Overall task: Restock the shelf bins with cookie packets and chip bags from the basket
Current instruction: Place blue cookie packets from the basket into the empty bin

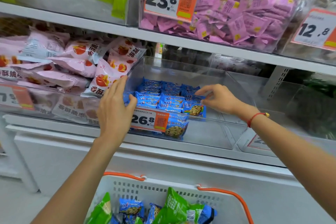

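Down at the bottom edge, the white basket [160, 186] with its orange handles sits directly below the clear bin, and there's stock in it yet: green chip bags [175, 205] and a few blue cookie packets [131, 207] jumbled together. Moving up, both arms reach into that clear bin [209, 82], the one wearing the 26.8 price tag [150, 120] on its front wall. The left hand [114, 107] has fingers spread and mostly flat, thumb pressed against the left end of the packets stacked in the bin [163, 96], clamped on nothing, seemingly just squaring the pile. The right hand [217, 99], red cord at the wrist, pinches the corner of one blue packet [195, 104] at the right end of the stack, thumb and fingertips closed on it. This looks like the placing-and-tidying step for the cookies. The right half of the bin is bare, so there's room. Next, I'd judge, release that packet, drop back to the basket and fetch more blue ones. Left of the bin, pink snack bags [72, 65] are heaped; above it, a bin of pink sachets [245, 14].
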Demonstrator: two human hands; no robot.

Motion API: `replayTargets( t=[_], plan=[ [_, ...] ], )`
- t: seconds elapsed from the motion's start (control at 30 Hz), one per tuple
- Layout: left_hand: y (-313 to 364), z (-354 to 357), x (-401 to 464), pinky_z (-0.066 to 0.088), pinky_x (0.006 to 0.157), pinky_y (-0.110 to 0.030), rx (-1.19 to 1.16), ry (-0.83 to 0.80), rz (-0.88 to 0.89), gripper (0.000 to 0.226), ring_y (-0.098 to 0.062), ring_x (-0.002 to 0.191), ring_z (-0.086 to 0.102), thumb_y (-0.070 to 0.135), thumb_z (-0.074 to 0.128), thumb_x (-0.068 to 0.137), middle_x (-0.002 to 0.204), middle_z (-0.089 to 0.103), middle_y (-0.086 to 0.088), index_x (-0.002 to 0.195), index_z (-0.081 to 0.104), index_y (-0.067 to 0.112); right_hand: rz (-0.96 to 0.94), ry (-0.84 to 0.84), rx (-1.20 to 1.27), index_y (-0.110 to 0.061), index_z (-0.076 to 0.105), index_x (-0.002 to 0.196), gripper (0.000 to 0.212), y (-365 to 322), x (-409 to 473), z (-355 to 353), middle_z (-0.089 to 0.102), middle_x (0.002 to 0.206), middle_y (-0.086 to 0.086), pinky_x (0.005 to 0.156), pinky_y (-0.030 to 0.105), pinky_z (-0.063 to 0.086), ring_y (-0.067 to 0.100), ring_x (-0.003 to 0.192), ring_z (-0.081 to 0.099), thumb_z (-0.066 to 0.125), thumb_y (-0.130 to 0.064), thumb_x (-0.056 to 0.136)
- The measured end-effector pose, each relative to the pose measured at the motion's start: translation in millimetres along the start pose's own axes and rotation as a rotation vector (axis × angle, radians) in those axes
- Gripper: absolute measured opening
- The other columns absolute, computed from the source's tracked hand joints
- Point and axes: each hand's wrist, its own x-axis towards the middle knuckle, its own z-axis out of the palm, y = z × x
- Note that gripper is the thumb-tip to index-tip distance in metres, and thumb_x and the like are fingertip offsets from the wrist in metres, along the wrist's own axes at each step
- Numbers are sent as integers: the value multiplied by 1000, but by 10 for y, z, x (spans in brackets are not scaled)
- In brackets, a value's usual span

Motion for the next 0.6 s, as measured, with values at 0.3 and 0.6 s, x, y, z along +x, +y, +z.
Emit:
replayTargets(
  t=[0.3,0.6],
  plan=[
    [233,-28,-411,34,97,-31,-19,188,160,38,-24,116,48,17,64,90,126,59,-6,126,56,12,-21,129,473,-26,71,80,17,-279,-1224,138,69,74,-3,64,20,47,11,65,60,73,-9,80],
    [347,456,-1884,38,86,-25,-34,-430,143,18,-14,103,54,31,56,89,108,61,10,105,64,27,371,-566,317,-7,72,95,15,285,-1686,1263,68,78,-3,52,8,41,2,64,59,61,-3,85]
  ],
)
